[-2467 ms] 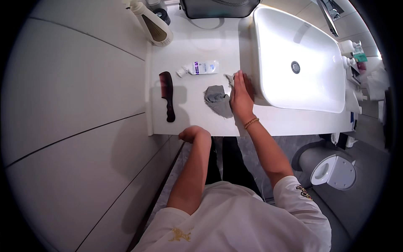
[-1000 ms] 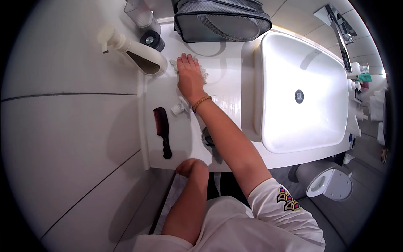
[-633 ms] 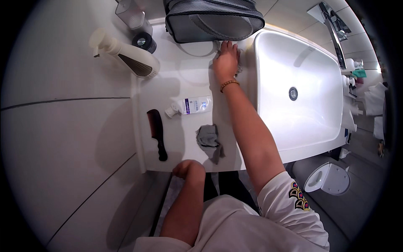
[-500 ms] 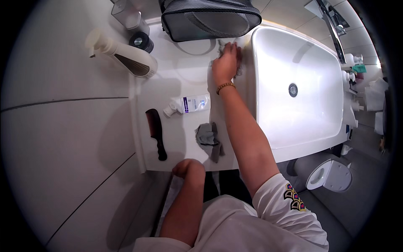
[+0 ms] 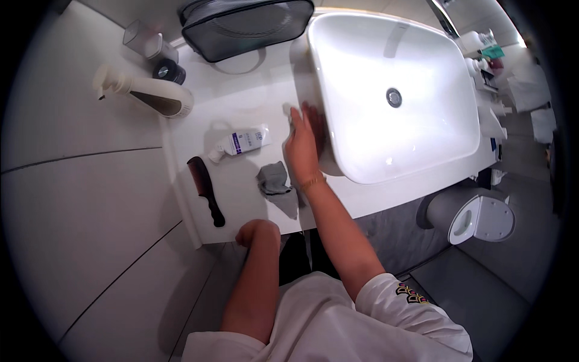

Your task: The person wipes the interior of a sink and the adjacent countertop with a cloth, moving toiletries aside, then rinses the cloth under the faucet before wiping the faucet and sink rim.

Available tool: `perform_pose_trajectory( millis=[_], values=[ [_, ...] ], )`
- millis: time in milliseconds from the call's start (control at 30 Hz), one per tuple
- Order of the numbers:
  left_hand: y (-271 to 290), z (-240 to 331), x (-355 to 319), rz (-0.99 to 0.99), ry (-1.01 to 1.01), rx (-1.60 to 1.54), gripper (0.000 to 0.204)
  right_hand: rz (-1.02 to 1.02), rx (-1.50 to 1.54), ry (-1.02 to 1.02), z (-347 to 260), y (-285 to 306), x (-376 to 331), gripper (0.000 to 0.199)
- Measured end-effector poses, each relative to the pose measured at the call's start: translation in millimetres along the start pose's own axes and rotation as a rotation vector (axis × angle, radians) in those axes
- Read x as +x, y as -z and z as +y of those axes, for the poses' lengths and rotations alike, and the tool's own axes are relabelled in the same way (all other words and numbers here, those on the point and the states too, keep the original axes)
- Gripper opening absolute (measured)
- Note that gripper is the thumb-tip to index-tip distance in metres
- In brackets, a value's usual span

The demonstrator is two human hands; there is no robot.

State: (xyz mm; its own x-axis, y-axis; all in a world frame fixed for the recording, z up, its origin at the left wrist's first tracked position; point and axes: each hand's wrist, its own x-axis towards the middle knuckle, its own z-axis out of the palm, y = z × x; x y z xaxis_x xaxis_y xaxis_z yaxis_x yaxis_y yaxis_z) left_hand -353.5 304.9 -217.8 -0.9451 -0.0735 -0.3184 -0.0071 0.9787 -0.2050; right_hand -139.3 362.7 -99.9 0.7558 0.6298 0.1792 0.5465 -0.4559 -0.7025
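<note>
Head view showed the right hand (image 5: 303, 143) had slid back from beside the grey bag (image 5: 244, 27) toward the counter's (image 5: 253, 108) front, fingers flat on a white cloth (image 5: 288, 112) against the basin (image 5: 392, 90). The left hand (image 5: 256, 232) stayed fisted, holding nothing visible, at the counter edge, so wiping had advanced along the basin.

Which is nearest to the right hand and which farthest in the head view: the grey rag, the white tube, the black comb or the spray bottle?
From the right hand, pressed flat beside the sink:
1. Grey rag, crumpled just below-left of the hand.
2. White tube, lying to its left.
3. Black comb, farther left by the counter's edge.
4. Spray bottle, lying at the far upper left.
</note>
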Motion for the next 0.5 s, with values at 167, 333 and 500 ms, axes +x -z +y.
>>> perform_pose_trajectory(
  millis=[167, 333, 500],
  values=[
    [29, 5, -26, -0.068, -0.513, 1.068, 0.033, -0.284, -0.088, 0.078, 18, 55, -85, 0.05],
    [77, 8, -66, -0.02, -0.931, 1.841, 0.032, -0.349, -0.194, 0.328, 49, 104, -127, 0.05],
    [90, 9, -79, -0.007, -0.971, 1.927, 0.032, -0.478, -0.266, 0.292, 88, 154, -126, 0.047]
  ],
)
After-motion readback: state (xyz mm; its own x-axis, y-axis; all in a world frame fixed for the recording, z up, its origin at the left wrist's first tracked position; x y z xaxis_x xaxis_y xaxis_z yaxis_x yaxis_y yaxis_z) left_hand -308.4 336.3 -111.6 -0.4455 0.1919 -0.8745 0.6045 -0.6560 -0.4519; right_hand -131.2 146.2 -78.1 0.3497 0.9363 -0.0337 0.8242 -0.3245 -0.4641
